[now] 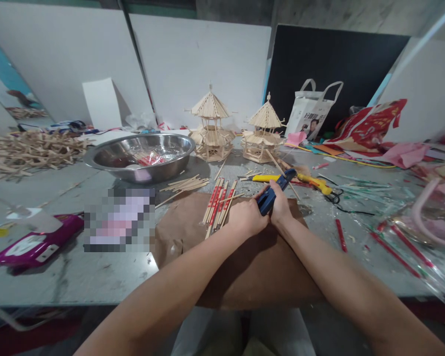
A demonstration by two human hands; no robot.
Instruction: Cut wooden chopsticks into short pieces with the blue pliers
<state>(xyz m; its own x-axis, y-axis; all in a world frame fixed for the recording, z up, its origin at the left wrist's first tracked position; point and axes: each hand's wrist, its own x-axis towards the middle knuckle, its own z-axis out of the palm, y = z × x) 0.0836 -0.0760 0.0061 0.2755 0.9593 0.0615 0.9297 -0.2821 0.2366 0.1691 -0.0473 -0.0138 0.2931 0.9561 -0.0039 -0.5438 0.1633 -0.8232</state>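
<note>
In my right hand (pixel 280 202) is a dark blue hand cutter (pixel 269 199), its head pointing up and away from me. My left hand (pixel 248 216) is closed right beside it, against the cutter's left side. A thin wooden stick (pixel 231 198) shows at the left hand's knuckles and seems held there, though the fingers hide most of it. Left of that hand, several bamboo chopsticks with red paper bands (pixel 218 200) lie on a brown board (pixel 193 210). Another light stick (pixel 275 162) slants just behind the cutter's head.
Two stick-built pagoda models (pixel 211 141) stand at the back. A steel basin (pixel 139 170) holds plastic wrappers. Around lie loose sticks (pixel 187 184), a yellow utility knife (pixel 265 178), a yellow glue gun (pixel 315 183), a blurred-out flat device (pixel 120 217) and a purple power strip (pixel 48 242).
</note>
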